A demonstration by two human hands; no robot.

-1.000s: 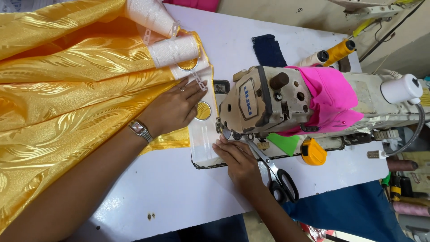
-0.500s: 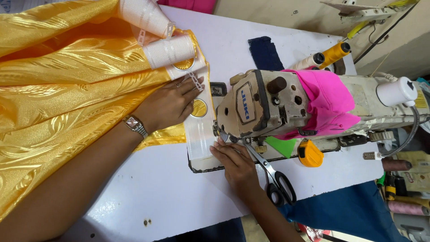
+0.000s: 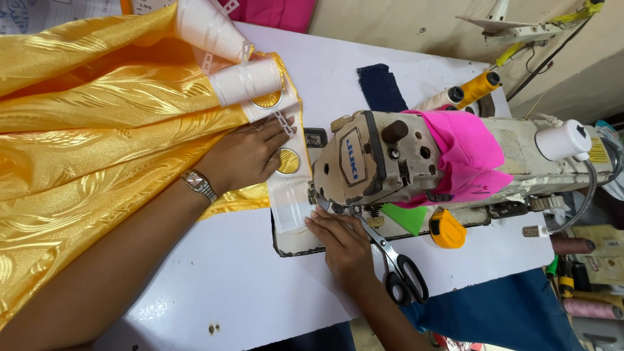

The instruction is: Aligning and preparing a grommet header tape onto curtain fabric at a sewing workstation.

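My left hand (image 3: 246, 155), with a wristwatch (image 3: 198, 185) on its wrist, lies flat on shiny golden-yellow fabric (image 3: 97, 149) and presses its white eyelet tape (image 3: 288, 188) beside the sewing machine head (image 3: 377, 166). My right hand (image 3: 343, 244) rests flat on the tape's near end, just under the needle area, fingers together and pointing toward the machine. Neither hand grips anything. The fabric spreads over the left half of the white table (image 3: 214, 279). A rolled part of the white tape (image 3: 244, 81) sits on the fabric behind my left hand.
Black-handled scissors (image 3: 400, 273) lie by my right wrist. A yellow tape measure (image 3: 447, 229) and a green scrap (image 3: 406, 216) sit under the machine arm. Pink cloth (image 3: 468, 153) drapes the machine. Thread cones (image 3: 478, 86) and a dark blue piece (image 3: 380, 88) stand behind it.
My view has shifted slightly. Both hands stay flat on the fabric and tape, edging it a little toward the needle.
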